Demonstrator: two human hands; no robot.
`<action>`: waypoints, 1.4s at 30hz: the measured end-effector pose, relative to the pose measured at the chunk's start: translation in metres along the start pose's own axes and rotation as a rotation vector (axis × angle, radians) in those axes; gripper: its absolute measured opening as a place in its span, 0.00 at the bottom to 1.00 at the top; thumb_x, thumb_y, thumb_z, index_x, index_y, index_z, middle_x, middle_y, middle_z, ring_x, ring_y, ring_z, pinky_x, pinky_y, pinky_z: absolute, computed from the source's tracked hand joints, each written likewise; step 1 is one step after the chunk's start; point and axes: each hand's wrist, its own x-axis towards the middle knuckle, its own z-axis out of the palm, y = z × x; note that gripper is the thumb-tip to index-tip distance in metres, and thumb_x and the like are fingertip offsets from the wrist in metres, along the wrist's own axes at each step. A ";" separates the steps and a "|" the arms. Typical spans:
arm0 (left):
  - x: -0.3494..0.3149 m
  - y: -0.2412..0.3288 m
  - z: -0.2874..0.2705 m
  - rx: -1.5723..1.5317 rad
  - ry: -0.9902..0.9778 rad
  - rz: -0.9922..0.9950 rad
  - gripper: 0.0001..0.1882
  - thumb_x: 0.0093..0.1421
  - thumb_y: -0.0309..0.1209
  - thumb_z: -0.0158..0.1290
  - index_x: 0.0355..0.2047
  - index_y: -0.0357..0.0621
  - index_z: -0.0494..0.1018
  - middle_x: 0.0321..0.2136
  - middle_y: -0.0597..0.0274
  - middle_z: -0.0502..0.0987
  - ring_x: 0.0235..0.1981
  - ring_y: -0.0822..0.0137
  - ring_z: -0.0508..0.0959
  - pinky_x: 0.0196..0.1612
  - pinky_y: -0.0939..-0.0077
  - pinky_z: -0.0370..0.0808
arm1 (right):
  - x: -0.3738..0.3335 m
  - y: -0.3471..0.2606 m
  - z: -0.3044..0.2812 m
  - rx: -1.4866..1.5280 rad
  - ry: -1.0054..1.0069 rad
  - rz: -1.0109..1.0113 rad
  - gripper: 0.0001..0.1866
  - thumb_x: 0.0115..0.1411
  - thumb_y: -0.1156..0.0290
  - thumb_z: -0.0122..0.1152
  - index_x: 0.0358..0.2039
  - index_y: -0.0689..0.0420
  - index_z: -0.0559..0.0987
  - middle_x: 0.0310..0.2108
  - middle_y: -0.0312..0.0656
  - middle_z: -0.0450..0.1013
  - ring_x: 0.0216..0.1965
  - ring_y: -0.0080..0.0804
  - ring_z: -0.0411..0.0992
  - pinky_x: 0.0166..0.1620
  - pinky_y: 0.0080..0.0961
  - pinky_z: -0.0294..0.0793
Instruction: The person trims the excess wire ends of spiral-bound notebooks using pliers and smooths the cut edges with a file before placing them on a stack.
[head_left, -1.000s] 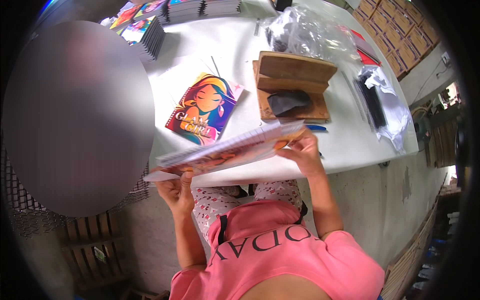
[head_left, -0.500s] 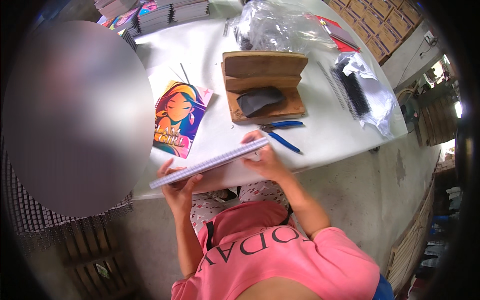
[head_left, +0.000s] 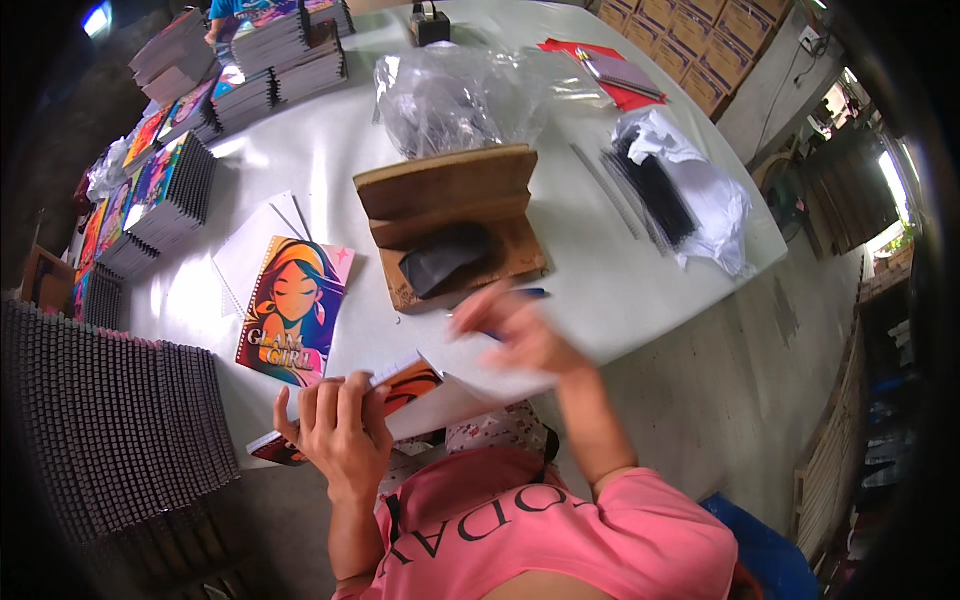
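Left hand [head_left: 350, 430] curled over a notebook [head_left: 412, 388] at the table's [head_left: 610, 295] near edge; a loose grip could drop it! Right hand [head_left: 515, 335] blurred, fingers half-spread by a blue handle [head_left: 533, 293]; can't tell if it's gripping. Around: picture-cover book [head_left: 295, 310], wooden stand [head_left: 450, 185] blocking forward reach, wire coils [head_left: 655, 200].

On the white table [head_left: 650, 290], a lane runs right of the wooden jig [head_left: 450, 190] — narrow beside its raised back, wider toward the front edge — up to the thin wire coil [head_left: 606, 193] and black coil bundle [head_left: 655, 195]. The clear plastic bag [head_left: 455, 95] bulges just behind the jig. Leftward, a slim gap parts the jig from the flat illustrated notebook cover [head_left: 295, 305]; farther left, spiral notebook stacks [head_left: 165, 205] block passage. The blue-handled pliers [head_left: 532, 293], partly hidden by the right hand [head_left: 520, 335], obstruct the jig's front.
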 end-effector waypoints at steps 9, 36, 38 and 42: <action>-0.002 -0.031 -0.014 0.029 -0.036 0.262 0.08 0.45 0.40 0.58 0.26 0.59 0.72 0.18 0.76 0.64 0.30 0.72 0.66 0.50 0.59 0.50 | 0.057 0.026 -0.233 -1.898 0.756 0.595 0.15 0.53 0.62 0.60 0.38 0.57 0.74 0.38 0.46 0.72 0.40 0.41 0.70 0.44 0.35 0.69; -0.021 -0.001 0.040 -0.055 0.346 -0.065 0.29 0.34 0.53 0.65 0.33 0.54 0.67 0.32 0.61 0.58 0.47 0.55 0.60 0.53 0.38 0.45 | 0.021 -0.065 0.053 -0.685 -0.174 0.145 0.08 0.57 0.75 0.55 0.37 0.56 0.78 0.20 0.36 0.70 0.25 0.24 0.68 0.26 0.21 0.64; -0.022 -0.002 0.039 -0.064 0.330 -0.078 0.29 0.36 0.55 0.63 0.34 0.56 0.68 0.33 0.62 0.59 0.47 0.56 0.60 0.53 0.35 0.41 | 0.021 -0.067 0.055 -0.653 -0.188 0.268 0.09 0.58 0.71 0.54 0.39 0.57 0.77 0.19 0.36 0.69 0.23 0.23 0.67 0.23 0.21 0.63; -0.021 -0.002 0.029 -0.018 0.269 -0.080 0.28 0.40 0.59 0.58 0.36 0.58 0.69 0.35 0.66 0.61 0.48 0.60 0.62 0.54 0.26 0.30 | 0.030 -0.078 0.072 -0.487 -0.063 0.314 0.10 0.57 0.71 0.56 0.40 0.60 0.75 0.22 0.38 0.70 0.22 0.23 0.67 0.20 0.20 0.64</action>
